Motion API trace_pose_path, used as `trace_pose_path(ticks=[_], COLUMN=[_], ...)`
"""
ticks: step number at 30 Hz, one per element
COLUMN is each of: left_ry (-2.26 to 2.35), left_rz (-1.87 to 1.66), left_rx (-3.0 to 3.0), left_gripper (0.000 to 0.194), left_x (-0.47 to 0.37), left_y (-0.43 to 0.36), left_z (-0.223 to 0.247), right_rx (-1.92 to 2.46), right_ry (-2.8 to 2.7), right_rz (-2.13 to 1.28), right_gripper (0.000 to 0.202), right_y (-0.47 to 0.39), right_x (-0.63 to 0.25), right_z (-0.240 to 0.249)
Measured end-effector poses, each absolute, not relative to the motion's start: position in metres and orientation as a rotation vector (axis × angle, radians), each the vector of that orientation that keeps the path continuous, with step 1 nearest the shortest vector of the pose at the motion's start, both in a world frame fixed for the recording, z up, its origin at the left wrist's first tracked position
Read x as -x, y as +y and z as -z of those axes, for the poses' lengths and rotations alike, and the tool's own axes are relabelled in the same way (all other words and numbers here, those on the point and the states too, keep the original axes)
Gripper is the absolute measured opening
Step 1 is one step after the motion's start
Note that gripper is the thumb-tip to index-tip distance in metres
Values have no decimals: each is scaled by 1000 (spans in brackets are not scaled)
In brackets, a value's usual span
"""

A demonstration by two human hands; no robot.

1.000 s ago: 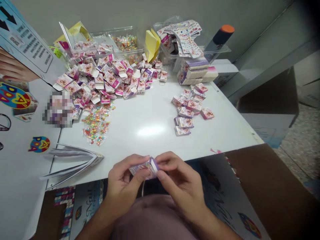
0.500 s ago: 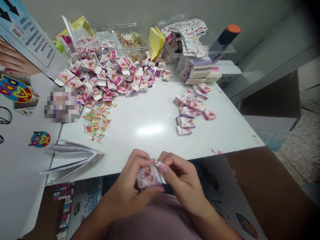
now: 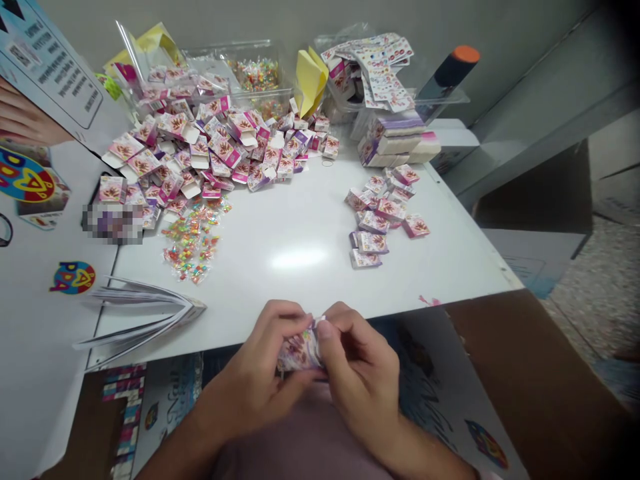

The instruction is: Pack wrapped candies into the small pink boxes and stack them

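Observation:
Just over the front edge of the white table (image 3: 240, 260), a small printed cardboard box (image 3: 299, 352) is held between both hands. My left hand (image 3: 267, 370) grips the box from its left, fingers above and thumb below. At its right end, my right hand (image 3: 360, 373) pinches the white flap end with thumb and index finger; the other fingers are curled and partly hidden. Beyond the hands, to the right, lies a loose group of similar small boxes (image 3: 373, 221). To the left sit little clear bags of coloured beads (image 3: 193, 243).
A big heap of small boxes (image 3: 220, 147) covers the back left. Behind stand clear plastic bins (image 3: 260, 47), sticker sheets (image 3: 385, 67), stacked flat cartons (image 3: 395, 137) and a dark tube with an orange end (image 3: 453, 67). A folded booklet (image 3: 185, 317) stands front left. Large cartons (image 3: 530, 360) flank the table.
My right thumb has moved up over the box's end and presses the flap inward. The box has turned slightly in my hands. The view has shifted a little.

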State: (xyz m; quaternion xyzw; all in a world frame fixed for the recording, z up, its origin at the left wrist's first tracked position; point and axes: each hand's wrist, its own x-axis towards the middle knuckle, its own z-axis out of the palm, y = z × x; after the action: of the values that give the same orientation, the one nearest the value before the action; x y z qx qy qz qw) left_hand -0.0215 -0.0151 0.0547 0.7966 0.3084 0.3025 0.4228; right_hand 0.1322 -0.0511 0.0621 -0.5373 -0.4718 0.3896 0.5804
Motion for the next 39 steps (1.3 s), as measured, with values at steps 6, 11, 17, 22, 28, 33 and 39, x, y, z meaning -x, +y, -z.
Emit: trace_pose_path(ticks=[6, 11, 17, 22, 28, 33, 39], left_ry=[791, 766, 727, 759, 947, 921, 856], left_rz=[-785, -844, -830, -804, -635, -541, -509], left_rx=[-1826, -1763, -1834, -1841, -1800, -1764, -1747], left_gripper=[47, 41, 51, 54, 49, 40, 27], left_x=[19, 15, 19, 23, 25, 23, 18], left_y=[-15, -16, -14, -14, -14, -7, -5], left_z=[-61, -59, -57, -58, -69, -76, -75], right_rx=[1185, 1152, 1155, 1173, 1074, 1146, 1161], right_ry=[-1146, -972, -996, -1136, -1410, -1440, -1434], right_rz=[-1009, -1069, -1021, -1018, -1096, -1281, -1235], right_gripper=[22, 26, 24, 22, 17, 25, 28], right_y=[-52, -52, -53, -51, -46, -50, -51], right_x=[-135, -130, -127, -133, -150, -155, -150], right_z=[-62, -62, -61, -60, -58, -55, -54])
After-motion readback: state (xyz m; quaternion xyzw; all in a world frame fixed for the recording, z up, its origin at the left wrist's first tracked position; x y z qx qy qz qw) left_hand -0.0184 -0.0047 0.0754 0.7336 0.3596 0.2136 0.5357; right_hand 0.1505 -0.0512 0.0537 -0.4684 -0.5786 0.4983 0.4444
